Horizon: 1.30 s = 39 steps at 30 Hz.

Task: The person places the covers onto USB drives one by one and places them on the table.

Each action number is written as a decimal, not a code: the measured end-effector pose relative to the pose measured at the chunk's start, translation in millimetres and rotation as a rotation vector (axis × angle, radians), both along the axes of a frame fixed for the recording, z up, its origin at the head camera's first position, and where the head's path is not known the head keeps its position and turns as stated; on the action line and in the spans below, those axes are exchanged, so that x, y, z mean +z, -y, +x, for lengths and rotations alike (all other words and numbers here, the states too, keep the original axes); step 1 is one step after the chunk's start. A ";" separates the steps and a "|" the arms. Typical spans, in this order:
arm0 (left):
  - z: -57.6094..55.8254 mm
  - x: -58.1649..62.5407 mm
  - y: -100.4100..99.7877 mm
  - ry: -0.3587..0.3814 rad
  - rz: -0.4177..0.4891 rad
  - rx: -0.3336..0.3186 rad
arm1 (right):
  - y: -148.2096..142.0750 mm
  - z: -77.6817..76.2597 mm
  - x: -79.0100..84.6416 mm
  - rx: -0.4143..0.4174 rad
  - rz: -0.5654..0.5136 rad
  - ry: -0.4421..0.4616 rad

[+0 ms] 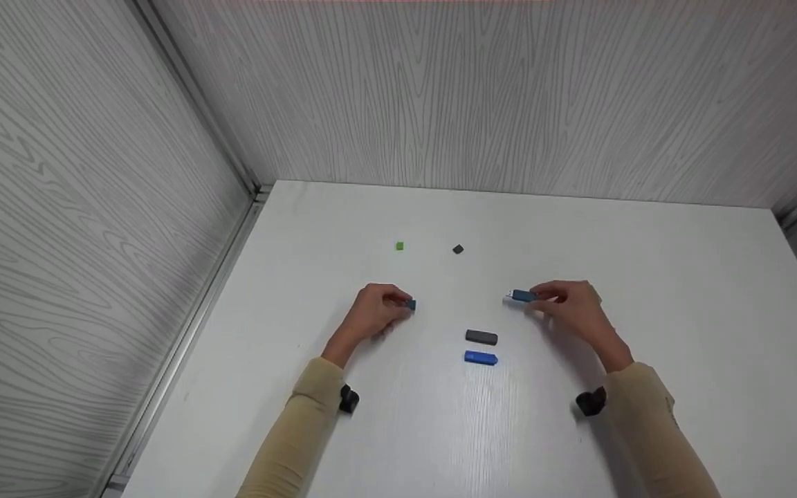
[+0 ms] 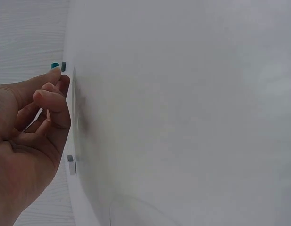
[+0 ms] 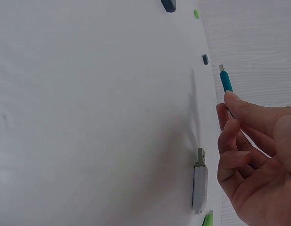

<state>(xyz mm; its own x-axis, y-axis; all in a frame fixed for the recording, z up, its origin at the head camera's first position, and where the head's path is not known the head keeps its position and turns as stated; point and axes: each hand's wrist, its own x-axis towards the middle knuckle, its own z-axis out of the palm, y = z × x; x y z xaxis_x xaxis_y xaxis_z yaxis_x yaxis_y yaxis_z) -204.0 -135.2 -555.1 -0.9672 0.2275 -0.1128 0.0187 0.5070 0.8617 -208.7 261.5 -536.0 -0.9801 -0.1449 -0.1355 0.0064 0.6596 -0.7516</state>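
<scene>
My left hand pinches a small teal cap between thumb and fingertips, left of the table's middle. Across from it, my right hand holds a teal USB stick by its rear end, its bare metal plug pointing left toward the cap. The two pieces are apart. In the right wrist view the teal USB stick shows edge-on between thumb and finger. Only a bit of the teal cap shows past my thumb in the left wrist view.
Between the forearms lie a dark grey USB stick and a blue one. Farther back sit a green cap and a dark cap. The right wrist view adds a grey USB stick and a green piece.
</scene>
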 end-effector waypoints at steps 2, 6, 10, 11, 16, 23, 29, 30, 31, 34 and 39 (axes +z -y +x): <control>0.0 0.3 -0.7 -0.005 -0.003 0.001 | 1.0 1.4 -0.8 0.005 -0.010 -0.001; -0.3 1.4 -2.6 -0.006 0.002 -0.008 | 2.5 3.2 -2.2 0.012 -0.050 0.028; -0.8 2.5 -4.4 0.000 0.009 -0.012 | 3.9 3.9 -2.7 0.022 -0.076 0.043; -1.0 2.7 -4.8 -0.002 0.011 -0.013 | 4.1 4.1 -2.6 0.024 -0.078 0.043; -2.0 1.5 -6.0 0.010 0.025 -0.024 | 5.8 4.6 -2.6 0.027 -0.081 0.055; -3.2 1.2 -8.0 0.004 0.002 -0.038 | 8.6 6.9 -2.2 0.025 -0.080 0.070; -3.4 1.1 -10.4 -0.003 -0.034 -0.050 | 10.7 8.3 -1.1 0.009 -0.099 0.107; -3.3 1.4 -11.2 -0.004 -0.030 -0.052 | 10.7 8.7 -1.2 0.008 -0.101 0.108; -3.2 1.7 -12.1 -0.006 -0.026 -0.055 | 10.6 9.2 -1.1 0.006 -0.101 0.109; -2.5 2.8 -15.3 -0.005 -0.014 -0.062 | 10.8 10.8 -0.7 0.007 -0.100 0.111; -1.0 3.7 -21.6 0.007 -0.023 -0.069 | 11.8 12.0 -2.2 0.010 -0.095 0.114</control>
<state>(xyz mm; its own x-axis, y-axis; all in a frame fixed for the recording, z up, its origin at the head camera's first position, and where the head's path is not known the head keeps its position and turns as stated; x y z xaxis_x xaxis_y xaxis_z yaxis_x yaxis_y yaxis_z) -205.0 -113.6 -551.3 -0.9485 0.2907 -0.1259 0.0480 0.5248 0.8499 -196.7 249.8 -538.2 -0.9576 -0.1724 -0.2307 0.0885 0.5863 -0.8053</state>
